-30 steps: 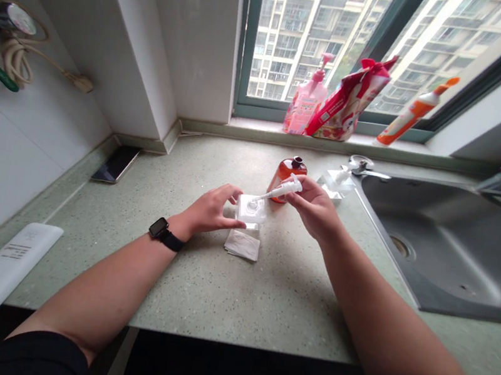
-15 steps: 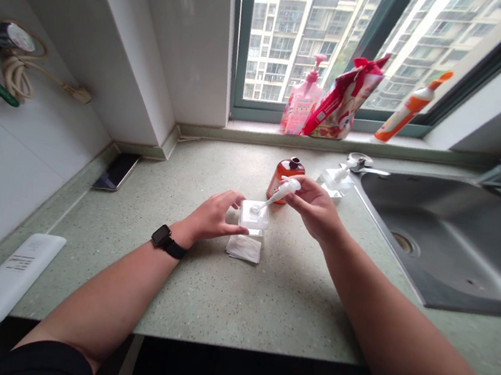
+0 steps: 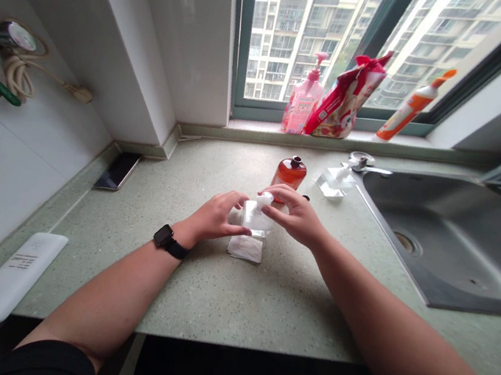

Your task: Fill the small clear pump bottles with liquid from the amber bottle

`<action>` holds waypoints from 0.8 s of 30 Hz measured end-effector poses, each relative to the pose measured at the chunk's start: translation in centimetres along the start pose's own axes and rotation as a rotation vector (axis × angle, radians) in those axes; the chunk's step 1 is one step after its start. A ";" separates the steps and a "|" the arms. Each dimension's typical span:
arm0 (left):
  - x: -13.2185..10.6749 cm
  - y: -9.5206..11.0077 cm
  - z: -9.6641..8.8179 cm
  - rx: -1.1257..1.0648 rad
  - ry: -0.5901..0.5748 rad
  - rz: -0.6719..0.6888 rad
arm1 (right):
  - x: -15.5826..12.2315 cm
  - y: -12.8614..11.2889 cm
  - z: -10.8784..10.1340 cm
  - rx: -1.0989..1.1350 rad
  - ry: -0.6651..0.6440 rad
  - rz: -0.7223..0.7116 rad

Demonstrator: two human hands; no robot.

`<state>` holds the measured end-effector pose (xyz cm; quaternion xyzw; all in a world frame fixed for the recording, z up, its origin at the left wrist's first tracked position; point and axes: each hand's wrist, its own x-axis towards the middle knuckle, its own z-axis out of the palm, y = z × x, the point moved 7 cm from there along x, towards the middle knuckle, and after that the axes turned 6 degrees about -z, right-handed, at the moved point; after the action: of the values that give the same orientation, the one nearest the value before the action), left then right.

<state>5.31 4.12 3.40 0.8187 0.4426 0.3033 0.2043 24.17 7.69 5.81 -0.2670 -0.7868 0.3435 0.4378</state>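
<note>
A small clear square bottle (image 3: 252,221) stands on the green counter (image 3: 234,292), on a folded white tissue (image 3: 245,248). My left hand (image 3: 216,215) grips the bottle's left side, a black watch on its wrist. My right hand (image 3: 292,214) is closed on a white pump head (image 3: 264,200), held right over the bottle's top; its tube is hidden. An open amber bottle (image 3: 289,173) stands just behind my right hand.
A steel sink (image 3: 455,245) fills the right side, with a clear wrapper (image 3: 333,183) by its corner. On the sill stand a pink pump bottle (image 3: 303,99), a red pouch (image 3: 346,100) and an orange bottle (image 3: 410,109). A phone (image 3: 117,170) and a white power bank (image 3: 10,280) lie at left.
My right hand has come down and left, bringing the pump head from a slant beside the amber bottle onto the clear bottle's top. My left hand has kept its hold.
</note>
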 end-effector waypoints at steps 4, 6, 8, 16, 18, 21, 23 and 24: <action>-0.1 0.1 0.0 0.028 0.004 0.012 | -0.1 0.3 0.7 -0.105 -0.087 -0.024; -0.1 0.1 0.0 0.044 0.010 0.017 | -0.2 0.6 0.8 -0.110 -0.120 -0.025; -0.1 0.1 0.0 0.054 0.015 0.021 | -0.2 0.8 0.8 -0.110 -0.137 -0.028; 0.0 0.1 -0.2 0.055 0.015 0.026 | -0.2 1.6 1.3 -0.020 -0.241 -0.026; 0.0 0.1 -0.2 0.049 0.010 0.028 | -0.2 1.8 1.3 0.004 -0.251 -0.011; 0.0 0.1 -0.1 0.048 0.005 0.022 | -0.2 1.9 1.2 0.038 -0.260 0.019; 0.0 0.1 -0.2 0.042 0.004 0.018 | -0.2 2.0 1.2 0.065 -0.279 0.041; 0.0 0.0 -0.2 0.038 0.005 0.016 | -0.2 2.0 1.1 0.077 -0.293 0.052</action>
<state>5.20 4.16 3.57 0.8252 0.4421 0.2988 0.1852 23.54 8.44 3.74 -0.2173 -0.8213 0.4198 0.3194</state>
